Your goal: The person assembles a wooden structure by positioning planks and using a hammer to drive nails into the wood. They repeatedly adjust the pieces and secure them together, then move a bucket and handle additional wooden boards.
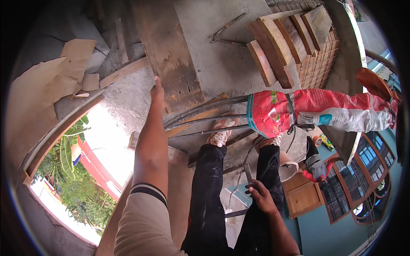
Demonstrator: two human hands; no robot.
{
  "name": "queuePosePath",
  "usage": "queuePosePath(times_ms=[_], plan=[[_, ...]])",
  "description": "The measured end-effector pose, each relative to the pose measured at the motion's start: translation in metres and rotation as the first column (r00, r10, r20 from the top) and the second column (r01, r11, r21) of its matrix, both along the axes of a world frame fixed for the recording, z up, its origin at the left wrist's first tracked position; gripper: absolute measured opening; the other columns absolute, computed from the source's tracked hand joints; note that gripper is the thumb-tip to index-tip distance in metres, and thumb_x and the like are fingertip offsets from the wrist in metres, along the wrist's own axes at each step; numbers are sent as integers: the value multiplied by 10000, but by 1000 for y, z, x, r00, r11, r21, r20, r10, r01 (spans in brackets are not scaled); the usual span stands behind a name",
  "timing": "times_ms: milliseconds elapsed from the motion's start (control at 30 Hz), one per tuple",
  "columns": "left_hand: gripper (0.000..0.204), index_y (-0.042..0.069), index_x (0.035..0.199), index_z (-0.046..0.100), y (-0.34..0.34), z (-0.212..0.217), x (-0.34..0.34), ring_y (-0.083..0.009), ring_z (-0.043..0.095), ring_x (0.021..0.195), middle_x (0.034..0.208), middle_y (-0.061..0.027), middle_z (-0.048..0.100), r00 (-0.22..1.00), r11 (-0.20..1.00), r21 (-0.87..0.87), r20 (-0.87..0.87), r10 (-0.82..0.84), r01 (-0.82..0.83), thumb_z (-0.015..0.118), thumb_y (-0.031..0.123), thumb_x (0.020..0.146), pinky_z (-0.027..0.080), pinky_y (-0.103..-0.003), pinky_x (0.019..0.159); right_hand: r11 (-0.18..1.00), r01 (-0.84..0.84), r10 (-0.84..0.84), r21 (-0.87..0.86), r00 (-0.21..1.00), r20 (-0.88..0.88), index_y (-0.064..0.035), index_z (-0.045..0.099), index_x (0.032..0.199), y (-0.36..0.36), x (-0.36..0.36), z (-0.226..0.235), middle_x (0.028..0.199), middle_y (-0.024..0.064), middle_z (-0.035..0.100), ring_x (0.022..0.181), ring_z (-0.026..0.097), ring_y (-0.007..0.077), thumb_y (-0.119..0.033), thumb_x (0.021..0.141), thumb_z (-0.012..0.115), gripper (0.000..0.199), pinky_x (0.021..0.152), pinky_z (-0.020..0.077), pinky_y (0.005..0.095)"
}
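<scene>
My left arm reaches forward, and my left hand (pixel 157 93) is at the left edge of a wide, worn wooden plank (pixel 171 55). One finger is stretched out along the plank's edge; the other fingers are mostly hidden, and nothing shows in the hand. Low in front of my right leg, my right hand (pixel 261 197) is closed round a narrow grey bar-like tool (pixel 247 173) that points upward. The tool's exact kind is unclear. My shoes straddle dark steel rods (pixel 209 120), which run into a red and white sack (pixel 273 112) tied round them.
Stacked timber boards (pixel 282 40) lie at the far right on a rusty steel grid (pixel 318 64). Torn cardboard (pixel 68 68) lies at the left, beside a bright opening with plants (pixel 89 183). Lower down at the right are a person (pixel 317 167) and a pale bucket (pixel 288 170).
</scene>
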State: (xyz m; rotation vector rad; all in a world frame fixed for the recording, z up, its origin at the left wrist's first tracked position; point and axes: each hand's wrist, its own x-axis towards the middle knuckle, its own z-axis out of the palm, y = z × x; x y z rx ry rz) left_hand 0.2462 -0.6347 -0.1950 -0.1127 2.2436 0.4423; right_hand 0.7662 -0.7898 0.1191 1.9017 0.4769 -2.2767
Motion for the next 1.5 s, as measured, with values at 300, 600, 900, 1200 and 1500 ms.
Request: queuePosePath(times_ms=[300,600,900,1200,1500], plan=[[931,-34,1030,777,18,155,-68,-410,739,931,974,-229,780,877,980,-105,-439,-197,167,377,807,1023,524,-534,807,909,-314,307,274,949,70,11,587,1441,17,-19,17,1177,188,742,1069,740,295,-307,1058,702,511,936,565,391],[651,90,780,376,-157,346,-78,-163,320,698,724,5,300,945,976,-215,-313,-92,24,450,648,1106,308,-412,644,393,-455,508,799,832,224,-35,586,1424,188,-110,70,1182,218,692,1117,675,438,-244,1030,702,461,959,547,512],[570,41,881,547,-252,427,-17,-208,460,765,780,-55,471,940,955,-196,-217,-262,221,484,560,1107,389,-420,734,-459,-537,410,708,579,705,-133,539,1530,369,-142,128,1467,151,593,1450,506,356,-408,966,763,666,1235,376,520],[544,-20,1008,752,-185,485,0,-261,635,860,857,-130,691,657,661,-162,-85,-749,733,533,468,1102,486,-436,852,-532,-650,710,543,7,704,-33,696,1242,409,45,181,1169,132,670,1229,603,307,-780,831,720,853,1136,402,467],[590,-21,742,664,103,439,128,-449,630,658,714,-261,632,-57,-72,160,-94,-994,984,564,454,1077,451,-525,638,324,-899,865,296,408,293,-26,717,1050,280,273,276,746,189,695,806,747,409,-839,902,605,833,740,562,524]])
